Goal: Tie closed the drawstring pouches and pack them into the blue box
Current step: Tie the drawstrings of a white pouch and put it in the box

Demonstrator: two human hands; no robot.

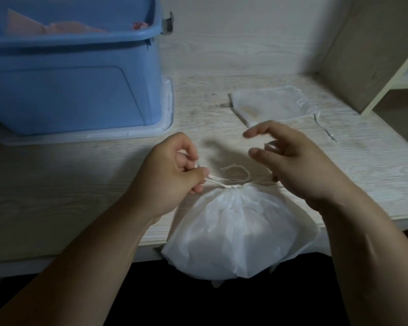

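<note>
At the near edge of the table [80, 184], a filled white pouch [231, 231] lies with its bottom hanging over the rim and its gathered neck pointing to 12 o'clock — its long axis runs from 6 to 12, straight between the hands. The left hand [172, 170] pinches the cord [220, 183] at 9 o'clock of the neck. The right hand [290, 158] hovers at 3 o'clock, thumb and forefinger spread; whether its lower fingers hold the other cord end cannot be told. A loose loop lies just beyond the neck, so the knot looks unfinished. Both hands are about equally near it. The blue box [69, 78] stands at 10 o'clock, nearer the left hand, with pink items [69, 29] inside. A second pouch [268, 107], flat, lies at 1 o'clock on the pale wood-grain surface. A shelf panel [362, 43] rises at 2 o'clock — the room is dim.
</note>
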